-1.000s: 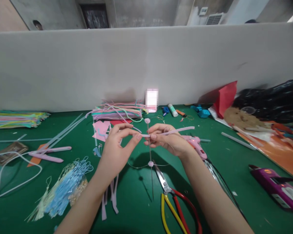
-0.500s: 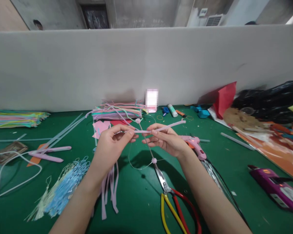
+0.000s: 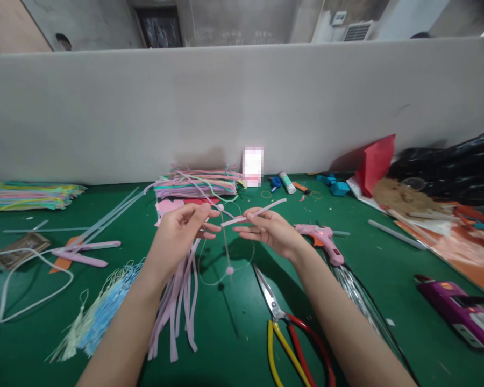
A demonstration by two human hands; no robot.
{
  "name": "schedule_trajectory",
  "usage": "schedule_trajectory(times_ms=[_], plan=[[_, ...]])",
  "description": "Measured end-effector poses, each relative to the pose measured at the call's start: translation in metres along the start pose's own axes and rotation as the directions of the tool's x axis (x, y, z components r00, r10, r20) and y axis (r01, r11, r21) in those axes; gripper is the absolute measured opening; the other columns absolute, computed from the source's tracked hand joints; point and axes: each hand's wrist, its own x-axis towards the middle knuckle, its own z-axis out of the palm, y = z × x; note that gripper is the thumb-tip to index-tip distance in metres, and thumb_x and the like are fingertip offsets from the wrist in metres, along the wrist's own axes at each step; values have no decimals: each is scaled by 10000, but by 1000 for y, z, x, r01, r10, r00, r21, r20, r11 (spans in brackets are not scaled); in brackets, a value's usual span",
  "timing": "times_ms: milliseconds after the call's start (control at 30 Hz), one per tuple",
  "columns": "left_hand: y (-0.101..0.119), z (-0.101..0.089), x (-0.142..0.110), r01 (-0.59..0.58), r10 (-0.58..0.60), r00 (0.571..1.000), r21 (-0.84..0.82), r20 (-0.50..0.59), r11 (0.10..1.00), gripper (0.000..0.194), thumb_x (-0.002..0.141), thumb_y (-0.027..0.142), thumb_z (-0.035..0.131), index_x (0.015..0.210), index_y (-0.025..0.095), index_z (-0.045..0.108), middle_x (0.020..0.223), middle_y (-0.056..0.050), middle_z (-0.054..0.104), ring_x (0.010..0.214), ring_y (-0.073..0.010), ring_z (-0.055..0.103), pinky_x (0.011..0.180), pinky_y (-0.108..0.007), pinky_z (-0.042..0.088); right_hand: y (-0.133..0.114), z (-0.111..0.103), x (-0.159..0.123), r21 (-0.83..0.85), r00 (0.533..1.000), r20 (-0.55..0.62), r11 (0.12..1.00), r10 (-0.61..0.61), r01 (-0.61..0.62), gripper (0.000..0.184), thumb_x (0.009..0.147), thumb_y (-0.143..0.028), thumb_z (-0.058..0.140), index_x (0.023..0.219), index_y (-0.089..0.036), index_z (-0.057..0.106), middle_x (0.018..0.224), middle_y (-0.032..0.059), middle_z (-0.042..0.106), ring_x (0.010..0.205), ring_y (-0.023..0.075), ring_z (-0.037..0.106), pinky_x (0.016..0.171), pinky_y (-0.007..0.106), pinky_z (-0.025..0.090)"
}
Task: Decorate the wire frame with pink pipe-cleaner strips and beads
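My right hand (image 3: 266,231) pinches a pale pink pipe cleaner (image 3: 272,205) between thumb and index finger; its other fingers are stretched out. The pipe cleaner's left end reaches across a thin wire frame (image 3: 226,244) with a pink bead-like ball (image 3: 220,207) at the top and another lower down. A fine wire ring loops around this frame. My left hand (image 3: 185,226) is closed in a pinch at the ring's left side and appears to hold the frame; its fingertips partly hide the contact. Below the hands lie pliers-like scissors (image 3: 274,306) with red and yellow handles.
Pink strips (image 3: 181,312) and blue tassels (image 3: 108,306) lie at left. Bundled pipe cleaners (image 3: 197,185) rest against the grey partition (image 3: 210,107). To the right are a pink glue gun (image 3: 326,242), a purple device (image 3: 460,312) and coloured sheets (image 3: 439,242).
My left fingers have come off the pipe cleaner, which now stays in my right hand. The wire frame has swung left, its lower ball moving away from the scissors' tip.
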Motion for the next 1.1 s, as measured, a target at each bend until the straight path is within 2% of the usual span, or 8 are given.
schedule_trajectory(times_ms=[167, 267, 333, 500, 700, 800, 967, 1100], plan=[[-5, -19, 6, 3, -12, 999, 244, 36, 970, 344, 846, 507, 607, 779, 186, 712, 882, -64, 755, 678, -182, 706, 568, -258, 569, 11, -7, 11, -140, 976, -204, 989, -77, 49, 139, 823, -170, 678, 899, -180, 561, 668, -3, 701, 552, 125, 706, 540, 210, 588], [-9, -23, 8, -38, 31, 999, 388, 25, 921, 370, 850, 531, 586, 764, 194, 711, 826, -56, 753, 747, -201, 704, 630, -273, 562, 12, -8, 15, -221, 952, -264, 971, -154, 96, 181, 772, -206, 734, 826, -173, 565, 584, -30, 657, 462, 104, 652, 434, 171, 519], [-10, -24, 9, -74, 75, 997, 437, 16, 896, 371, 860, 524, 575, 757, 196, 714, 822, -50, 753, 769, -199, 695, 666, -274, 549, 7, -8, 14, -254, 928, -300, 956, -220, 145, 223, 752, -279, 756, 816, -176, 569, 581, -44, 641, 476, 93, 647, 439, 157, 505], [-7, -23, 8, -114, 144, 989, 394, -46, 912, 335, 873, 461, 583, 708, 197, 706, 771, -24, 733, 704, -161, 638, 648, -243, 510, -7, -7, 6, -314, 881, -333, 921, -335, 231, 360, 712, -477, 756, 850, -189, 591, 621, -47, 645, 519, 87, 644, 493, 173, 518], [-3, -22, 6, -184, 210, 973, 230, -94, 955, 347, 877, 354, 575, 563, 205, 572, 645, 4, 665, 720, -169, 659, 691, -245, 503, -8, -4, 3, -367, 900, -286, 905, -328, 214, 434, 621, -532, 806, 758, -151, 649, 510, -22, 620, 387, 79, 541, 360, 174, 404], [-2, -19, 6, -188, 210, 974, 216, -88, 958, 357, 877, 342, 557, 545, 212, 535, 616, 3, 636, 708, -180, 663, 686, -260, 501, -10, 0, 0, -328, 900, -283, 915, -331, 233, 424, 654, -548, 780, 762, -166, 632, 576, -8, 660, 465, 91, 600, 427, 178, 472], [-3, -16, 7, -178, 203, 975, 235, -86, 956, 406, 878, 403, 543, 517, 224, 489, 645, -11, 658, 732, -204, 670, 706, -288, 494, -22, 12, -13, -231, 912, -236, 931, -337, 284, 365, 695, -504, 773, 822, -189, 640, 786, 43, 748, 681, 128, 702, 671, 245, 591], [-2, -15, 6, -206, 228, 971, 225, -76, 952, 424, 893, 427, 499, 519, 229, 482, 672, -15, 678, 815, -220, 680, 763, -299, 502, -28, 28, -24, -234, 929, -148, 925, -339, 301, 324, 619, -374, 853, 806, -202, 653, 809, 44, 752, 767, 173, 720, 737, 312, 607]])
